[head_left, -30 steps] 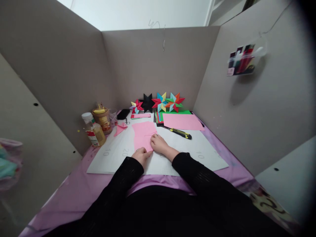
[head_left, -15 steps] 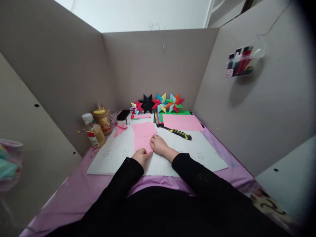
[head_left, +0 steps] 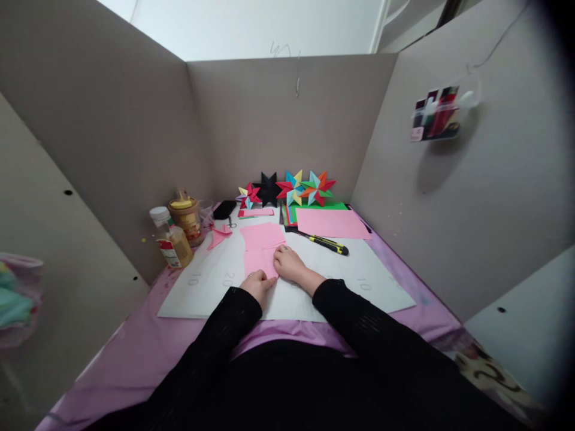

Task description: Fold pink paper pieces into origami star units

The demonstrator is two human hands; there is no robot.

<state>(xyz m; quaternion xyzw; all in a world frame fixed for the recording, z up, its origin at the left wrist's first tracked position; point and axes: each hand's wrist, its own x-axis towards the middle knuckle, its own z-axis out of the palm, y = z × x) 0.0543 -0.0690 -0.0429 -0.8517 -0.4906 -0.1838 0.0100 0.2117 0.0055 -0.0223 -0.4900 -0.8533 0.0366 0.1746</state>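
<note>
A small sheet of pink paper lies on the white board right in front of me. My left hand is closed at its near edge, thumb and fingers at the bottom right corner. Along the paper's right edge, my right hand rests with its fingers curled and pressed down on it. Just beyond is another pink piece, its edge close against the first; whether they overlap is hard to tell. A folded pink paper shape sits to the left.
A black and yellow utility knife lies right of the hands, before a large pink sheet. Several folded paper stars stand at the back wall. On the left are a glue bottle, a brown tub, small scissors and a phone.
</note>
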